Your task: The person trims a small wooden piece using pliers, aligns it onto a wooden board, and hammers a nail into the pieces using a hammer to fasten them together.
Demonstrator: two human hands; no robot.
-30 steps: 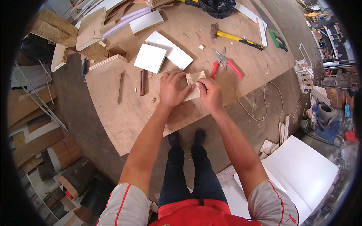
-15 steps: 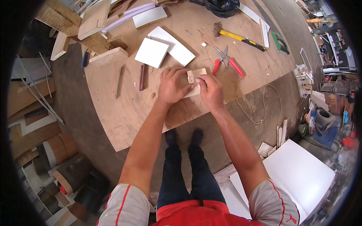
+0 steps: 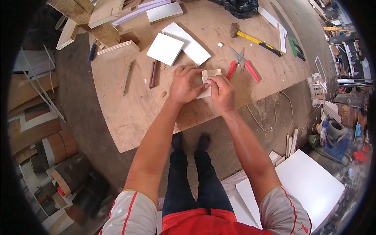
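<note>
A small pale wooden piece [image 3: 214,73] with raised edges sits near the table's front edge, with a white-faced part [image 3: 205,93] showing below it. My left hand [image 3: 184,85] curves around its left side, fingers at the far edge and thumb toward the near side. With bent fingers pressed together, my right hand [image 3: 223,94] pinches at the right side of the piece. The tips of both hands nearly meet there. Whatever is between the right fingertips is hidden. Just beyond the right hand lie red-handled snips [image 3: 243,64], blades apart.
The plywood table [image 3: 133,117] carries white boards [image 3: 165,49], a yellow-and-black hammer [image 3: 258,42], a green-handled saw [image 3: 296,48], a brown strip [image 3: 153,74] and a thin wooden stick [image 3: 126,79]. A black plastic bag [image 3: 241,8] is at the back. Cord [image 3: 274,113] lies on the floor.
The view has shifted slightly, so the table items appear farther right. Both hands stay at the small wooden piece; the right fingertips have moved a little closer to the left thumb.
</note>
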